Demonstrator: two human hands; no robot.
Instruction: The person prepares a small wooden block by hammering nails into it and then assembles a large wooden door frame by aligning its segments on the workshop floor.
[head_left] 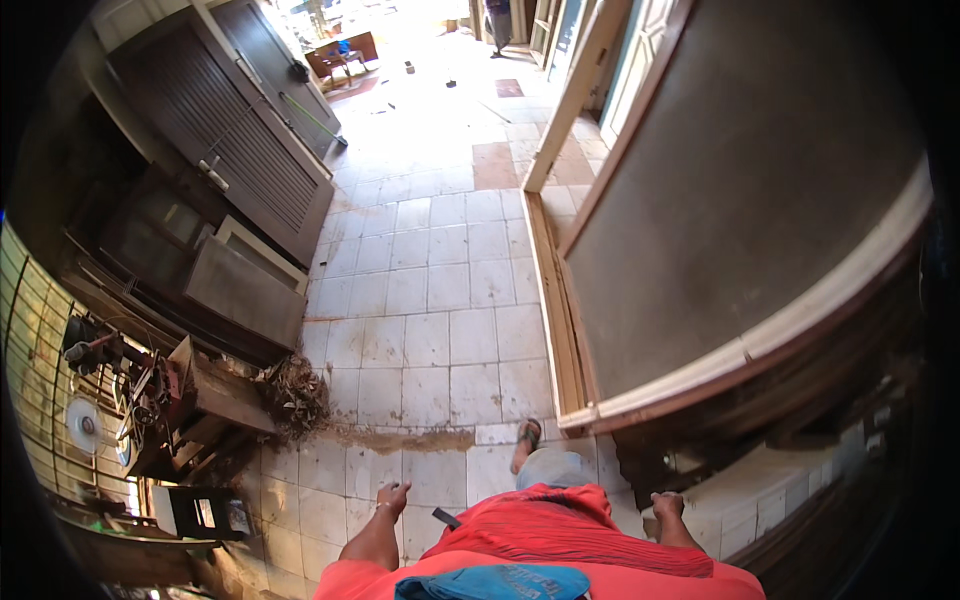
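Rough strip (405, 440) across the floor (425, 340) could trip the foot (528, 433); left grip (393, 496) and right grip (668, 505) curled, contents unclear

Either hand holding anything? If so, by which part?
No held thing shows in the left hand or right hand; both look partly curled, so something small can't be ruled out.

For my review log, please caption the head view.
Left hand and right hand apart, one foot forward on tiled floor, dark slatted door ahead left.

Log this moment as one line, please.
left hand: over tiled floor | right hand: curled, contents unclear | right side: wood-framed panel | left side: debris pile
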